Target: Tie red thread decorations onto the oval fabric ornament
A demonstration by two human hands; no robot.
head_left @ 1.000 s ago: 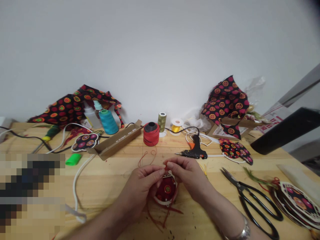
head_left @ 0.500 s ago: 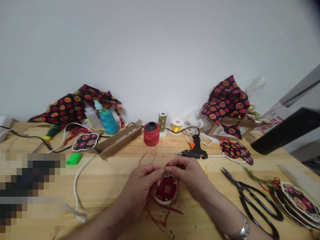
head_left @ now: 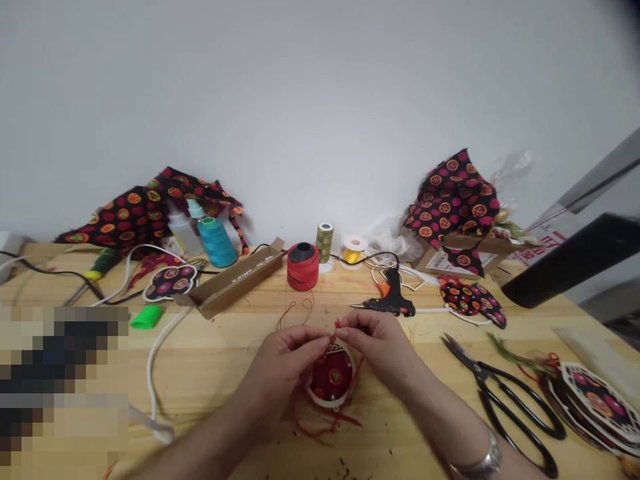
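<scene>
Both hands (head_left: pixel 284 357) (head_left: pixel 381 341) pinch red cord (head_left: pixel 338 324) beside a round, pale-rimmed, maroon patterned ornament (head_left: pixel 334 377).

Soft, rather dim light leaves the wall (head_left: pixel 320 133) palest mid-scene, greyer sideways, with a glint on the bracelet (head_left: pixel 491 459). Coarse pixel blocks mask the near left; wide-angle stretch skews the right. The cord (head_left: pixel 337 325) seems slightly blurred.

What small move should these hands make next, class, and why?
Probably draw the red cord gently snug: the left hand and right hand both pinch it at the far edge of the round patterned ornament, while loose red strands lie nearer the person.
</scene>
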